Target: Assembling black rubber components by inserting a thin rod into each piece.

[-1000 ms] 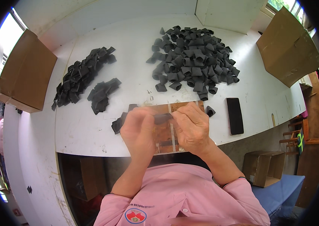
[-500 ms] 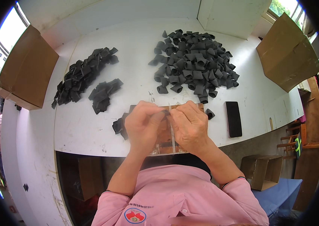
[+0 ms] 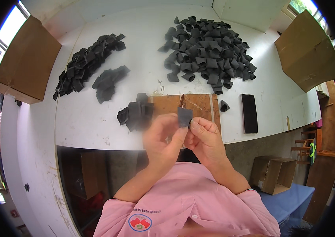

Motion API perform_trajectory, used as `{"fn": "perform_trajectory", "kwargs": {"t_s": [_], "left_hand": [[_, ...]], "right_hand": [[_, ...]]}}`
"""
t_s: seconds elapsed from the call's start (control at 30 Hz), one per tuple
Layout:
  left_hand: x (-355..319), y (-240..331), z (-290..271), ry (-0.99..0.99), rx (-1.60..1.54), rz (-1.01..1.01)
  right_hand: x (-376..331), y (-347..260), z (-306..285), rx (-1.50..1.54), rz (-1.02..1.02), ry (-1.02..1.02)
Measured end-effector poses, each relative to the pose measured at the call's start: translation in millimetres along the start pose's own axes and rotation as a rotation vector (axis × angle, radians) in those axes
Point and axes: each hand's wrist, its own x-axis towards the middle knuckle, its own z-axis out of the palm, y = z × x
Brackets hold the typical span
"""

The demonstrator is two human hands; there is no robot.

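Observation:
A small dark fabric piece (image 3: pixel 184 117) is pinched between the fingertips of my left hand (image 3: pixel 162 138) and my right hand (image 3: pixel 205 138), just in front of the table's near edge. Behind the hands lies a brown board (image 3: pixel 201 104) on the white table (image 3: pixel 96 122). A small heap of dark pieces (image 3: pixel 135 114) sits on the board's left end, close to my left hand. One lone dark piece (image 3: pixel 224 106) lies just right of the board.
A big pile of curled dark pieces (image 3: pixel 209 51) lies at the far right. Two flatter piles (image 3: pixel 84 67) (image 3: pixel 108 83) lie at the far left. A black phone (image 3: pixel 249 113) lies right of the board. Cardboard boxes stand left (image 3: pixel 27 59), right (image 3: pixel 307 49) and below (image 3: pixel 272 173).
Both hands have drawn back from the board toward my body and lifted one dark piece between the fingertips; earlier they were pressed flat over the board.

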Motion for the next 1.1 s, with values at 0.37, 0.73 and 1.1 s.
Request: {"fn": "perform_trajectory", "kwargs": {"t_s": [0.37,0.73,1.1], "left_hand": [[-3.7,-5.1,-18.0,-0.028,0.301,-0.003],[-6.6,-20.6,-8.2,0.150,0.752,0.411],[-3.7,-20.5,-13.0,0.064,0.231,-0.107]], "right_hand": [[-0.2,-3.2,4.2,-1.045,-0.766,-0.001],[16.2,9.9,-6.7,-1.571,-1.309,0.001],[19.0,20.6,-16.2,-1.295,-1.038,0.138]]}}
